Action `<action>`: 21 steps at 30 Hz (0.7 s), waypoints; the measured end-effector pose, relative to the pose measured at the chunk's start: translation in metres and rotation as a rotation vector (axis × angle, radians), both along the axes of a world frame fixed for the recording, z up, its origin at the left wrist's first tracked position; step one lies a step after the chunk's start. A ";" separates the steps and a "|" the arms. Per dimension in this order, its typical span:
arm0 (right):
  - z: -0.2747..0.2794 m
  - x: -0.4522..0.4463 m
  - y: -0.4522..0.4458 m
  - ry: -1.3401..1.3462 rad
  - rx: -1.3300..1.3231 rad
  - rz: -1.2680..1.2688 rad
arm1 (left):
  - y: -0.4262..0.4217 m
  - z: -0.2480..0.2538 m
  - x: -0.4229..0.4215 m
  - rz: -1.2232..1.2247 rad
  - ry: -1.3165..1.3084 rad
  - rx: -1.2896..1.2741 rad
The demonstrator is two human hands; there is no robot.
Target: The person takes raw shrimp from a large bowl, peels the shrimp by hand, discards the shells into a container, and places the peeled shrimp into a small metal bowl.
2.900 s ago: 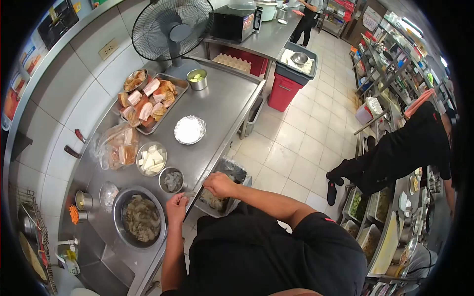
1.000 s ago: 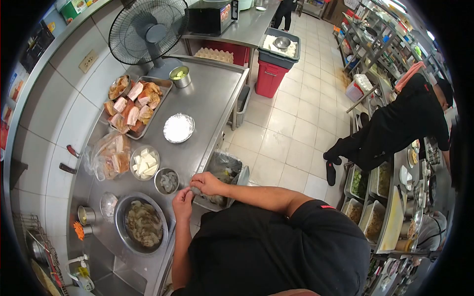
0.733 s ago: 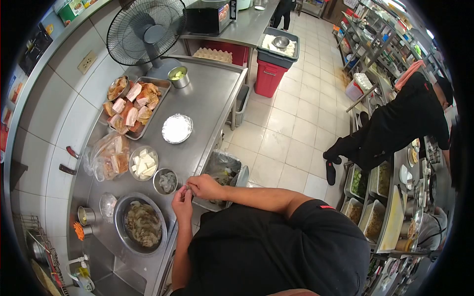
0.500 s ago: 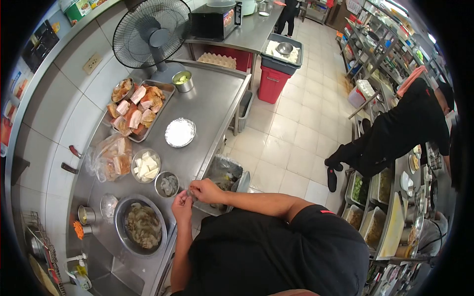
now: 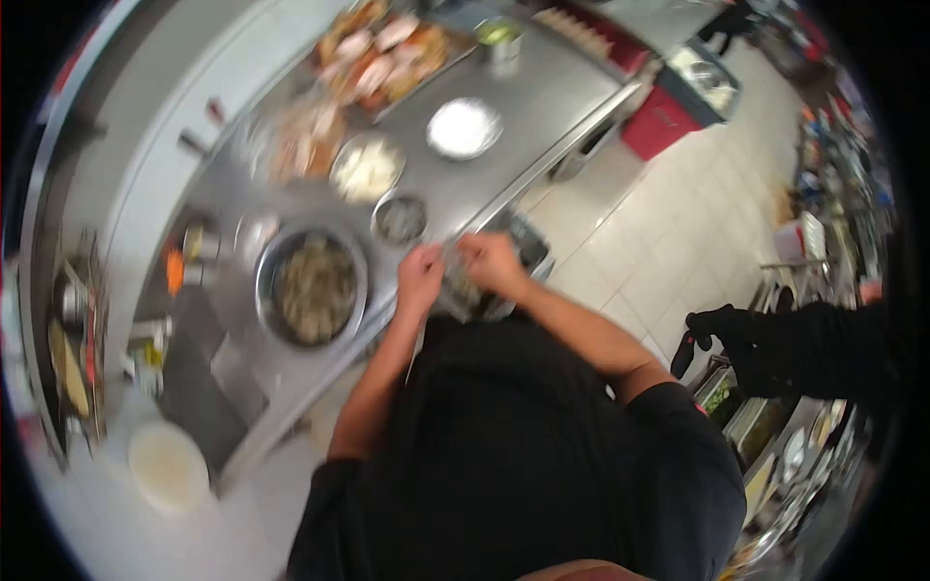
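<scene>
My left hand [image 5: 420,281] is closed in a pinch beside the counter's front edge, on what looks like a grey raw shrimp [image 5: 449,258], blurred by motion. Close to its right, my right hand [image 5: 492,263] has its fingers pressed together; what they hold is too smeared to make out. Both hands are over a bin [image 5: 528,242] under the edge. A small metal bowl of grey peeled shrimp [image 5: 400,220] stands just beyond my left hand. To the left sits a large metal bowl [image 5: 263,298] with raw shrimp [image 5: 316,290] in it.
On the counter are a bowl of pale chunks [image 5: 367,168], a foil-covered plate [image 5: 464,128], bagged meat [image 5: 308,140] and a tray of meat pieces [image 5: 383,63]. A red bin [image 5: 661,118] stands on the floor. Another person [image 5: 794,349] is at the right.
The view has swung, so the counter things appear higher and farther right. My hands have moved slightly apart. A white round container now shows at lower left.
</scene>
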State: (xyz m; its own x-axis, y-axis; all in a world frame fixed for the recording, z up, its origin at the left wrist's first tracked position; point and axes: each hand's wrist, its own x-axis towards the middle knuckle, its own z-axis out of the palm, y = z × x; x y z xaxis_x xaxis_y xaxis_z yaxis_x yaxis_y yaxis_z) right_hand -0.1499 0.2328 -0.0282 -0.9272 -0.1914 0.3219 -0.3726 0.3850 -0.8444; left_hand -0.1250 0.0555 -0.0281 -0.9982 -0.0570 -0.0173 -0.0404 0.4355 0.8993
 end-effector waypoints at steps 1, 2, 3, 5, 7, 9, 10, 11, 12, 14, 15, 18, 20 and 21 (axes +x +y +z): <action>-0.001 0.000 0.002 0.019 0.022 -0.013 | 0.000 0.000 0.000 -0.001 -0.009 0.036; -0.004 0.001 0.002 -0.026 0.037 -0.036 | -0.001 -0.011 -0.001 -0.003 0.004 0.086; 0.002 -0.001 0.005 -0.008 0.053 -0.057 | -0.002 -0.019 -0.001 0.012 -0.053 0.174; 0.000 -0.006 0.011 -0.036 0.070 -0.131 | -0.003 -0.020 0.004 0.047 -0.121 0.288; -0.001 -0.012 0.019 -0.068 0.074 -0.159 | -0.006 -0.008 0.005 0.084 -0.170 0.329; -0.008 -0.014 0.025 -0.104 0.155 -0.153 | -0.013 -0.007 0.005 0.093 -0.206 0.335; -0.012 -0.012 0.026 -0.101 0.213 -0.130 | -0.014 -0.006 0.006 0.094 -0.221 0.362; -0.016 -0.010 0.028 -0.100 0.273 -0.108 | -0.015 -0.006 0.006 0.093 -0.237 0.391; -0.020 -0.008 0.029 -0.097 0.333 -0.087 | -0.016 -0.010 0.006 0.075 -0.232 0.399; -0.027 -0.007 0.028 -0.085 0.374 -0.077 | -0.019 -0.018 0.006 0.043 -0.220 0.414; -0.021 -0.005 0.025 -0.078 0.394 -0.071 | -0.019 -0.019 0.006 0.033 -0.232 0.418; 0.000 -0.004 0.014 0.084 0.225 0.068 | -0.019 -0.020 0.006 0.012 -0.263 0.431; 0.010 -0.002 0.004 0.114 0.283 0.133 | -0.017 -0.014 0.006 0.006 -0.283 0.437; 0.013 -0.002 -0.001 0.133 0.310 0.167 | -0.015 -0.011 0.006 -0.013 -0.283 0.445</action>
